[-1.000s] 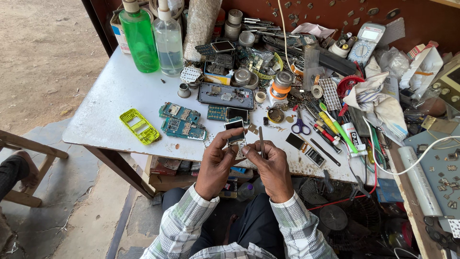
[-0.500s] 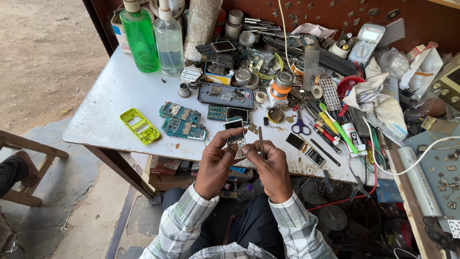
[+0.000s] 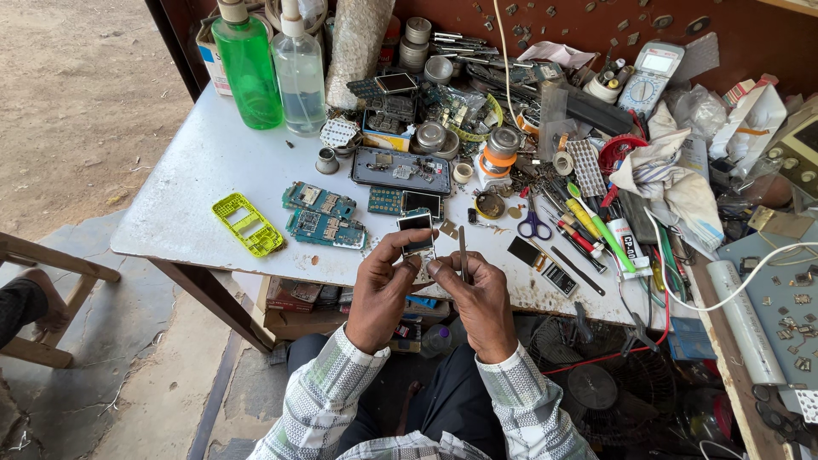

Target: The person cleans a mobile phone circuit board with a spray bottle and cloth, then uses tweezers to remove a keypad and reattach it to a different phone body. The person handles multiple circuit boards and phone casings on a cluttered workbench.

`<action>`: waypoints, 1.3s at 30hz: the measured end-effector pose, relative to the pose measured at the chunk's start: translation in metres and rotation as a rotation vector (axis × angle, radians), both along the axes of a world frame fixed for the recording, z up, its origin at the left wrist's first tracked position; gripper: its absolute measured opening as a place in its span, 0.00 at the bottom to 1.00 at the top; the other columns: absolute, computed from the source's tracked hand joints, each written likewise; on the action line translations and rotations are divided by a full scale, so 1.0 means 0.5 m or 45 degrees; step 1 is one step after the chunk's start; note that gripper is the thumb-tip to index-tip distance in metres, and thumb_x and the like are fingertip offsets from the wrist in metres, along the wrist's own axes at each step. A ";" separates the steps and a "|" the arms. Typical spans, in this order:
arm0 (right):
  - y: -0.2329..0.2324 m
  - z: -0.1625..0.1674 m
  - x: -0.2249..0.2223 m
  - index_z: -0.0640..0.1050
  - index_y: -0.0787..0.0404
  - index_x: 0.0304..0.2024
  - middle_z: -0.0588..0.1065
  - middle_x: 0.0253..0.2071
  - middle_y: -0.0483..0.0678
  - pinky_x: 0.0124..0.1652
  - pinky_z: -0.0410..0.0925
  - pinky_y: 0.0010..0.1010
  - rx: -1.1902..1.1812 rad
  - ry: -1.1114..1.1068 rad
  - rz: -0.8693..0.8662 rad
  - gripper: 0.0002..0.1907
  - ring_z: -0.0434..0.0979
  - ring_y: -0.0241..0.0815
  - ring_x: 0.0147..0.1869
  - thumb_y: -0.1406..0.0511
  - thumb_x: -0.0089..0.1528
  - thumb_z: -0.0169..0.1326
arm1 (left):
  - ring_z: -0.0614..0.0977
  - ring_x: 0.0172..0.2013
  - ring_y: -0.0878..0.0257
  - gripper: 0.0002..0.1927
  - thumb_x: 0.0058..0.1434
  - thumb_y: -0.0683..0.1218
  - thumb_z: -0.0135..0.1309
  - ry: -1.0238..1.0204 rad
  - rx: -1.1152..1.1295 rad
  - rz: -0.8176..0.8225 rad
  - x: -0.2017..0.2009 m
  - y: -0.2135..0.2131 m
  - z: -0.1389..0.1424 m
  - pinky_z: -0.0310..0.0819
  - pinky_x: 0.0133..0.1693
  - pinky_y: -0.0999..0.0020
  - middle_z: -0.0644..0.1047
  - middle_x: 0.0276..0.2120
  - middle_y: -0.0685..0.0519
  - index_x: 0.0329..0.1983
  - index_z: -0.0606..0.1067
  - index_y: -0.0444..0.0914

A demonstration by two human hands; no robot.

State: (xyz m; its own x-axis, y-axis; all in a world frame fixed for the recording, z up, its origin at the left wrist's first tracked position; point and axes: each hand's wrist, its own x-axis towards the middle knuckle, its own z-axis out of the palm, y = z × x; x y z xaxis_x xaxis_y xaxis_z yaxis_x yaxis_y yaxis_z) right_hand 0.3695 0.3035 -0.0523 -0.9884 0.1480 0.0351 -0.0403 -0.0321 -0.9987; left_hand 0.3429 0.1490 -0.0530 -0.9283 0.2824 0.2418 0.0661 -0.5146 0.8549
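My left hand (image 3: pixel 382 290) grips a small phone part with a dark screen (image 3: pixel 417 232) at the white table's near edge, thumb and fingers around its sides. My right hand (image 3: pixel 479 294) holds thin metal tweezers (image 3: pixel 463 252) upright beside that part, its fingertip touching the part's lower end. Both hands meet over the table edge, above my lap. Two teal circuit boards (image 3: pixel 321 215) and a yellow-green phone frame (image 3: pixel 246 224) lie on the table to the left of my hands.
The white table (image 3: pixel 196 179) carries a green bottle (image 3: pixel 247 68), a clear bottle (image 3: pixel 299 72), an opened phone body (image 3: pixel 400 169), blue-handled scissors (image 3: pixel 534 223), pens, tins, a multimeter (image 3: pixel 650 72) and cloths. A wooden stool (image 3: pixel 43 298) stands at left. A fan (image 3: pixel 596 383) sits under the table.
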 end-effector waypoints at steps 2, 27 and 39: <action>-0.001 -0.001 0.001 0.83 0.67 0.38 0.80 0.34 0.46 0.39 0.69 0.24 -0.006 -0.008 -0.006 0.10 0.75 0.30 0.37 0.65 0.62 0.61 | 0.80 0.54 0.65 0.20 0.69 0.32 0.40 0.008 0.011 0.008 0.001 0.000 0.000 0.81 0.53 0.67 0.76 0.58 0.50 0.61 0.72 0.36; -0.025 -0.019 0.005 0.78 0.66 0.40 0.81 0.35 0.47 0.40 0.75 0.23 -0.031 0.094 -0.049 0.09 0.82 0.33 0.40 0.65 0.63 0.58 | 0.80 0.49 0.69 0.20 0.69 0.31 0.40 -0.018 0.037 0.026 0.004 0.007 0.002 0.82 0.54 0.65 0.77 0.57 0.51 0.61 0.72 0.35; -0.027 0.011 0.005 0.80 0.67 0.46 0.65 0.24 0.38 0.20 0.53 0.19 -0.241 -0.004 -0.119 0.27 0.64 0.25 0.26 0.48 0.68 0.48 | 0.81 0.49 0.68 0.19 0.69 0.32 0.41 -0.069 0.045 0.058 -0.020 -0.002 0.036 0.83 0.50 0.67 0.77 0.56 0.52 0.60 0.73 0.36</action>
State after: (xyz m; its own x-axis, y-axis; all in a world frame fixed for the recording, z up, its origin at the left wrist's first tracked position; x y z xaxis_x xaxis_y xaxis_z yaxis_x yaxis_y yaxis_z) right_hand 0.3718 0.2898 -0.0467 -0.9701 0.2428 -0.0051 -0.0489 -0.2158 -0.9752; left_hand 0.3331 0.1481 -0.0347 -0.9520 0.2319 0.1996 0.0440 -0.5418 0.8393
